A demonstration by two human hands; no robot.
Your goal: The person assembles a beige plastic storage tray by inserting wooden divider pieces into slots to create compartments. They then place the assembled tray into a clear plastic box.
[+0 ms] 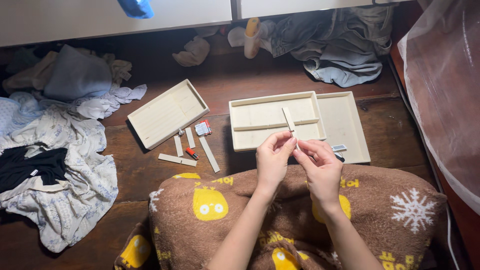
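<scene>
My left hand [272,160] and my right hand [320,167] meet above my lap and both pinch the lower end of a thin cream strip [289,120], which stands up over a cream divided tray [272,122]. A brown fleece blanket [215,210] with yellow figures covers my legs. Under the right side of that tray lies a second flat cream tray [345,125]. A third cream tray [167,114] lies tilted to the left on the dark wooden floor [240,80].
Several loose cream strips [209,154] lie on the floor beside a small red lighter [192,153] and a small red-and-white packet [202,128]. Piled clothes [55,150] fill the left, jeans [340,45] the back. A clear plastic sheet [445,90] hangs at the right.
</scene>
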